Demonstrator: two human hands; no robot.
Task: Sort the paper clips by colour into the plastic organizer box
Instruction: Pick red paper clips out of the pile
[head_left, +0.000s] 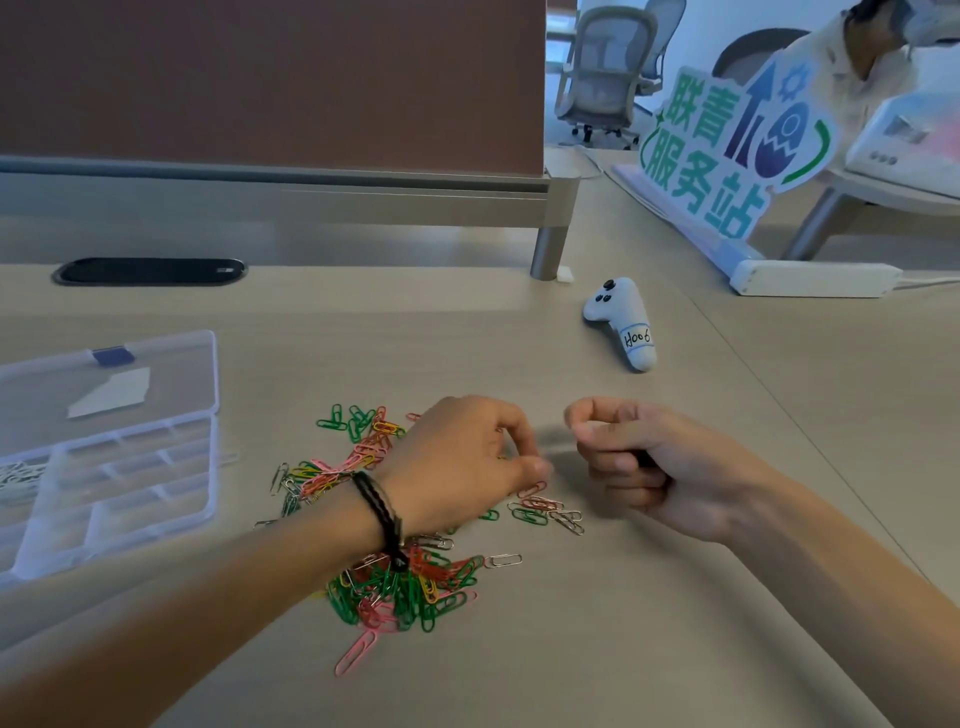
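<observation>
here, the paper clips (395, 582) lie heaped on the desk (675, 649), under and at 6 o'clock of the left hand (462, 462). its fingers curl down, tips pinched; what they hold is too blurred to tell. right hand (639, 457) clenched, contents hidden. organizer box (104, 467) open at 9 o'clock. white controller (621, 322) at 1 o'clock, label reads "h006". lone pink clip's long axis runs 7-to-1.
</observation>
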